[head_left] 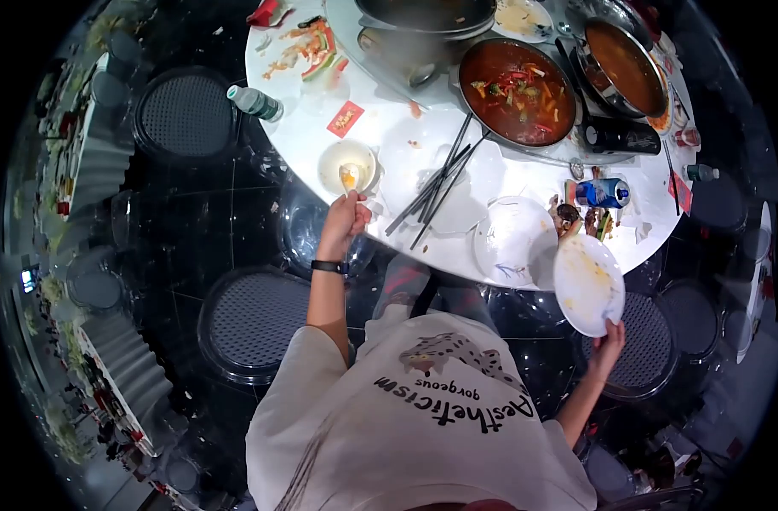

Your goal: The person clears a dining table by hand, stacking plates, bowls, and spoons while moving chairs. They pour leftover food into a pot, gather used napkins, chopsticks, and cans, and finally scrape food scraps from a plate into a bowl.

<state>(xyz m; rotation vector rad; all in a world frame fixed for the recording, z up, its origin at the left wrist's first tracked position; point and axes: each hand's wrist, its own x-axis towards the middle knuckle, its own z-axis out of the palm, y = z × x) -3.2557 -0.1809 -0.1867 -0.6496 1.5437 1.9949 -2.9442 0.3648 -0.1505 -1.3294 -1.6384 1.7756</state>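
My left hand (346, 216) is closed at the near edge of a small white bowl (328, 167), pinching a spoon (349, 176) whose head lies inside the bowl with something orange on it. Out past the table's right front edge, my right hand (608, 347) grips the rim of an oval white plate (589, 285), which is tilted and smeared with yellow food residue. Several black chopsticks (440, 183) lie crossed on the plastic-covered table between my hands. A white plate (515, 240) rests at the table edge, beside food scraps (568, 216) and a blue can (603, 193) on its side.
A large pot of red broth (517, 92) and a second pot (625, 68) stand farther back, near a black bottle (620, 136). A plastic bottle (254, 103) lies at the left table edge near a red packet (346, 119). Stools (257, 324) stand around the table.
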